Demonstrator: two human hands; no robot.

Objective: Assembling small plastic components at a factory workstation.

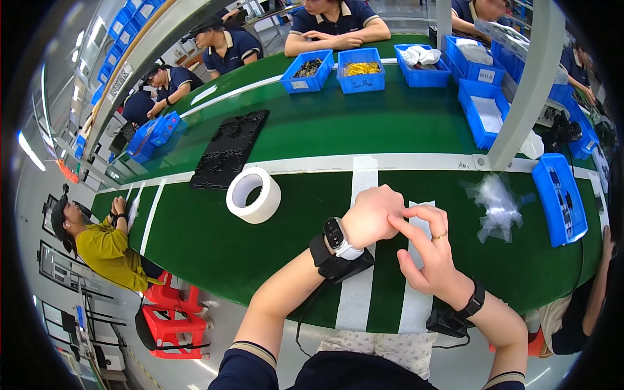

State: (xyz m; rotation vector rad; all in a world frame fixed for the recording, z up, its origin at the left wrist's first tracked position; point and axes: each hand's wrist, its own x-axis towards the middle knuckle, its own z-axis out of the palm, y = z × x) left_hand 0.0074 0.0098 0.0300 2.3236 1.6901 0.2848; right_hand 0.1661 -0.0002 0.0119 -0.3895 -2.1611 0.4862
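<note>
My left hand [372, 213] is closed in a loose fist above the green table, with its back turned up. Its palm side is hidden, and no object sticks out of it. A white smartwatch [337, 236] and a black band are on that wrist. My right hand [426, 257] holds nothing; its fingers are apart, and the index fingertip touches the left hand near the knuckles. A ring sits on one finger, and a black wristband [476, 298] is on the wrist. Beneath both hands run white tape strips [354, 302] stuck on the green table [299, 227].
A white tape roll [272, 207] and a black textured tray [231, 148] lie to the left. To the right are crumpled clear plastic [497, 205] and a blue bin [554, 201]. A metal post [530, 84] rises beyond. Several people sit around the tables; red stools [172, 325] stand lower left.
</note>
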